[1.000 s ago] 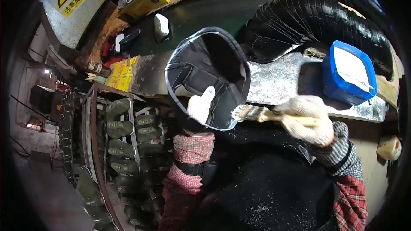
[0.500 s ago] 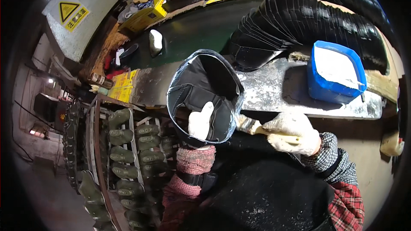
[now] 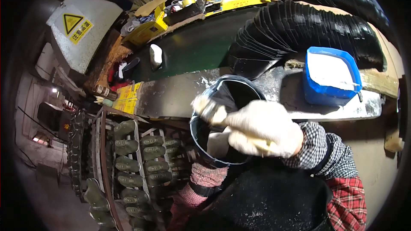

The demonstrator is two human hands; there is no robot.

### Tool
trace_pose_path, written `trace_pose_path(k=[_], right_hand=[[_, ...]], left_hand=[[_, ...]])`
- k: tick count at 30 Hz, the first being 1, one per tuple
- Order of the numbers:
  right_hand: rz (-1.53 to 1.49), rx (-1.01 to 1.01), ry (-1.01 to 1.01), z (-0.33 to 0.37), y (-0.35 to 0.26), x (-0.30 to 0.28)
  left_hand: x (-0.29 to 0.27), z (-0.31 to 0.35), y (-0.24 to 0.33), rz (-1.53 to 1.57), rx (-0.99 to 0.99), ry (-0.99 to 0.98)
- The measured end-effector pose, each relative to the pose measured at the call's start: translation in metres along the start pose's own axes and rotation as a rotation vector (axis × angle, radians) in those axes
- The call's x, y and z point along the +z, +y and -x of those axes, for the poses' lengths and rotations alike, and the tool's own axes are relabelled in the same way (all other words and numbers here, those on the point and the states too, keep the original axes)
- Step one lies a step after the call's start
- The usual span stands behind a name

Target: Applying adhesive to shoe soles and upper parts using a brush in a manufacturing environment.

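Rows of green boots [image 3: 127,165] crowd the low left, below the counter [image 3: 165,100]. Next, a black boot shaft [image 3: 201,137] overlaps the counter's front edge; the gloved left hand [image 3: 217,143] is inside, partly hidden, so I cannot tell how its fingers stand. Across the shaft's mouth, the gloved right hand [image 3: 265,128] has its fingers wrapped round a brush [image 3: 209,111]. Behind lies a black ribbed bundle [image 3: 304,30]; a blue tub [image 3: 327,92] stands farther right. Bare counter runs between the yellow paper [image 3: 127,97] and the shaft; the front edge continues past the tub.
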State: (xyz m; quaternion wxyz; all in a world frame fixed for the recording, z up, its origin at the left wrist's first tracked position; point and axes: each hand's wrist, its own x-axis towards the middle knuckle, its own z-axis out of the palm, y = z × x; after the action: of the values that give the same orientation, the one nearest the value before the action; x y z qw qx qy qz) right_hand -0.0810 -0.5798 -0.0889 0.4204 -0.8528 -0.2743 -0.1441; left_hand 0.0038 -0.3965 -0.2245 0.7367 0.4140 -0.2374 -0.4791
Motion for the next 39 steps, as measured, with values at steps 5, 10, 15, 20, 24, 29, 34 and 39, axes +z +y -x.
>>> trace_pose_path(k=[5, 10, 15, 20, 24, 29, 34, 39], right_hand=[[0.06, -0.081, 0.466, -0.015, 0.041, 0.013], [0.053, 0.064, 0.463, -0.007, 0.067, 0.022], [-0.093, 0.427, 0.398, 0.056, 0.097, 0.037], [-0.145, 0.586, 0.418, 0.039, 0.098, 0.038], [-0.02, 0.509, 0.338, 0.011, 0.094, 0.038], [-0.38, 0.615, 0.339, 0.014, 0.097, 0.064], [-0.813, 0.432, 0.257, 0.004, 0.122, 0.124], [-0.254, 0.583, 0.057, -0.111, 0.095, 0.214]], left_hand=[[0.035, 0.032, 0.027, -0.109, 0.329, 0.406], [-0.018, 0.083, 0.022, 0.128, 0.26, 0.738], [-0.132, 0.09, 0.05, 0.443, 0.129, 0.541], [-0.197, -0.017, 0.151, -0.162, 0.258, 0.48], [-0.235, -0.039, 0.165, -1.396, 0.227, 1.019], [-0.191, 0.066, 0.123, 0.015, -0.068, 0.318], [-0.23, 0.202, -0.041, 0.221, -0.527, 0.736], [-0.354, 0.297, -0.209, 0.51, -0.306, 1.508]])
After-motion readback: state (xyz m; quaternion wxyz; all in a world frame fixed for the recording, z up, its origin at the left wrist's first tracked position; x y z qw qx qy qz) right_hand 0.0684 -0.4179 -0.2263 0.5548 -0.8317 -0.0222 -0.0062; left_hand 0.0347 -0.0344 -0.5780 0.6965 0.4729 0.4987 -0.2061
